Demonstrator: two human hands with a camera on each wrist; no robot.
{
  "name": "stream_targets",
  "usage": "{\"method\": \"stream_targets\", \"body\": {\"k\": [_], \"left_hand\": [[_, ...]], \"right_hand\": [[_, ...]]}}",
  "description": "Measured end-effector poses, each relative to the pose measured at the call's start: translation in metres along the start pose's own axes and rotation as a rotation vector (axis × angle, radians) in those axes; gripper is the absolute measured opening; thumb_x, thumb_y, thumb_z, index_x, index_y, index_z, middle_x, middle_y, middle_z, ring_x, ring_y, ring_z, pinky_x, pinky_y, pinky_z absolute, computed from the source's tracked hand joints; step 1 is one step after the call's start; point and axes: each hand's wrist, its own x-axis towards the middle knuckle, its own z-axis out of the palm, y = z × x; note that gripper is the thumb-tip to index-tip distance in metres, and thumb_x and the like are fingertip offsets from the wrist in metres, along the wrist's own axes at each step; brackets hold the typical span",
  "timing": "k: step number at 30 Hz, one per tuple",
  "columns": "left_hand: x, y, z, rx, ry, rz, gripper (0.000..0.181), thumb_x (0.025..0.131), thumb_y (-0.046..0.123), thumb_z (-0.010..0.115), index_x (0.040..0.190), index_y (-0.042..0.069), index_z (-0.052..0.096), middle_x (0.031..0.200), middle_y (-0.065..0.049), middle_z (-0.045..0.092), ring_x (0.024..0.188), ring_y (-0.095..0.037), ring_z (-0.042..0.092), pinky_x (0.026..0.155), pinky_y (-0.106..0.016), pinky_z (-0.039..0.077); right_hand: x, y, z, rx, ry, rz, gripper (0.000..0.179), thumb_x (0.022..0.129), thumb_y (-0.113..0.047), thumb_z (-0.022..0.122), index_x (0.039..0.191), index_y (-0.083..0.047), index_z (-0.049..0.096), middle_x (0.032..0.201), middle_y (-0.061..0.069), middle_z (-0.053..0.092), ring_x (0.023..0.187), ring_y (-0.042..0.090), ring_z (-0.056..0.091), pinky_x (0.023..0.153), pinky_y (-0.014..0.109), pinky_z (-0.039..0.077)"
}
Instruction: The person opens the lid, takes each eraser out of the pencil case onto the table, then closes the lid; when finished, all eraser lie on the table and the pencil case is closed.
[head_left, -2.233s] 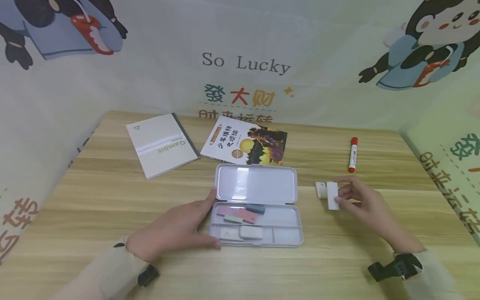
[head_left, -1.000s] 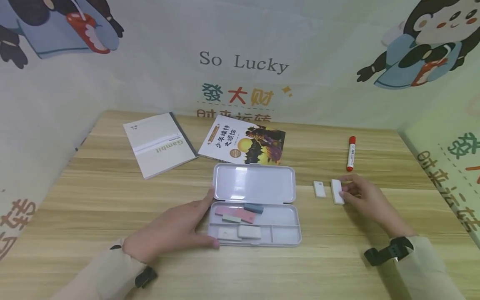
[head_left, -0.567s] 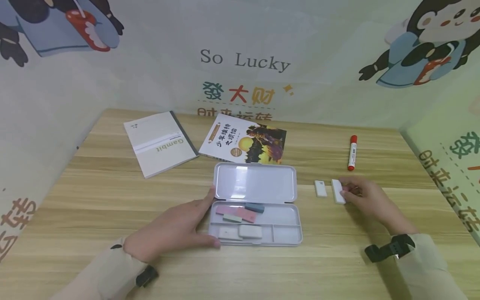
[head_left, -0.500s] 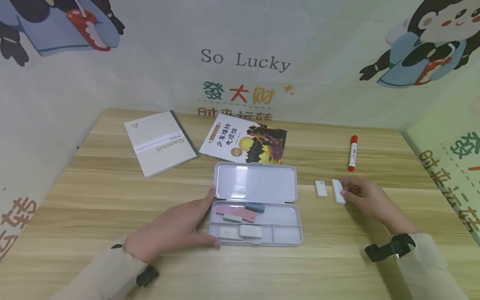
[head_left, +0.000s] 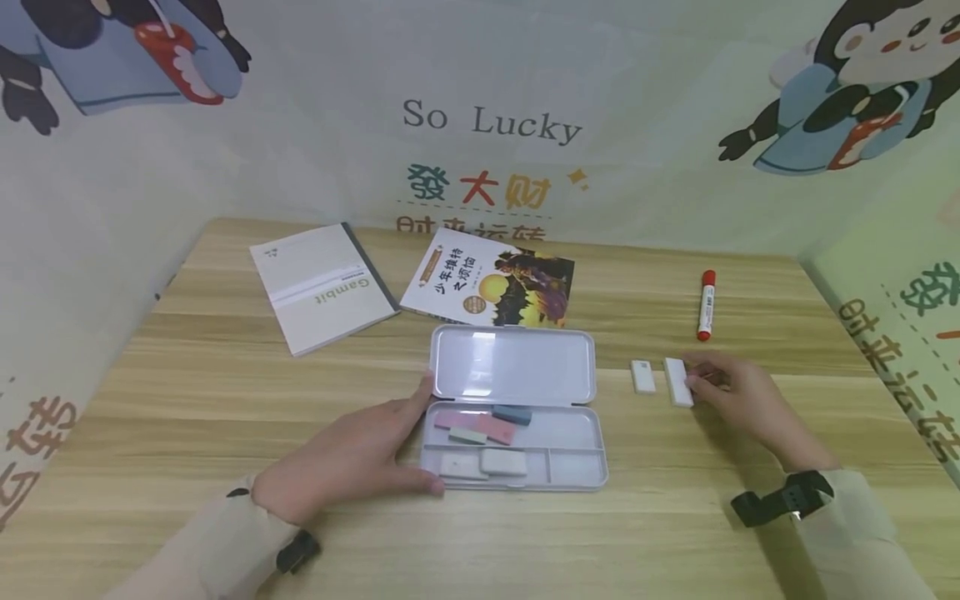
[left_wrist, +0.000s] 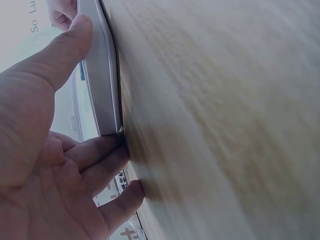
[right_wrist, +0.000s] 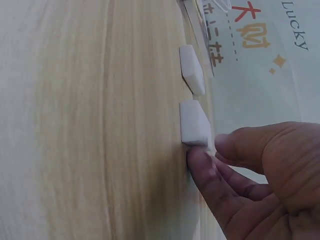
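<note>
In the head view, a light grey pencil case (head_left: 576, 467) lies on the table with its lid raised at the back. Pink, green, dark blue and white erasers lie in its compartments. My left hand (head_left: 348, 458) grips the case along its left side, thumb at the front corner and fingers at the hinge end. To the right, a white eraser (head_left: 677, 383) lies flat on the wood. My right hand (head_left: 750, 406) has its fingertips right at that eraser's right edge, loosely bent. Another small white eraser (head_left: 642, 377) lies just left of it.
A red-capped marker (head_left: 707, 305) lies beyond my right hand. Behind the case are a picture-cover book (head_left: 487, 279) and a pale notebook (head_left: 322, 292). A printed cloth (head_left: 660, 108) hangs at the table's back edge.
My right hand has laid the pinched eraser down beside the small one, and its fingertips have since drawn slightly right. My left hand has stayed at the case.
</note>
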Motion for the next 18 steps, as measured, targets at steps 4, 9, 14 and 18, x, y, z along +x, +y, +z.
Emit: {"method": "stream_targets", "body": {"k": [4,9,14,18], "left_hand": [[0.001,0.000,0.003,-0.009,0.000,-0.016,0.126,0.081,0.067,0.079,0.167,0.003,0.014,0.159,-0.023,0.050,0.142,-0.039,0.056,0.118,-0.054,0.048],[0.003,0.000,0.005,-0.001,0.004,-0.013,0.125,0.081,0.065,0.081,0.167,0.003,0.014,0.158,-0.022,0.052,0.142,-0.037,0.057,0.118,-0.053,0.048],[0.004,0.000,0.005,0.007,0.012,0.004,0.127,0.080,0.065,0.081,0.167,0.002,0.013,0.156,-0.023,0.054,0.140,-0.037,0.058,0.116,-0.053,0.050],[0.003,-0.001,0.004,0.004,0.014,0.006,0.128,0.080,0.066,0.081,0.167,0.001,0.013,0.157,-0.024,0.053,0.140,-0.038,0.058,0.116,-0.054,0.049]], "right_hand": [[-0.001,-0.004,0.000,0.020,0.122,-0.026,0.030,0.105,-0.008,0.059,0.127,0.011,0.064,0.106,0.029,0.073,0.088,0.021,0.071,0.065,0.015,0.053],[0.000,-0.026,0.005,0.041,0.221,-0.167,0.021,0.101,0.000,0.063,0.119,0.010,0.069,0.100,0.024,0.075,0.081,-0.009,0.060,0.068,0.009,0.055],[0.003,-0.060,0.021,0.019,0.107,-0.336,0.020,0.097,0.002,0.069,0.116,0.005,0.073,0.102,0.015,0.077,0.088,0.012,0.071,0.074,0.024,0.063],[0.003,-0.086,0.038,0.035,-0.010,-0.460,0.021,0.095,0.005,0.069,0.116,0.003,0.073,0.105,0.014,0.078,0.090,0.023,0.074,0.077,0.030,0.066]]}}
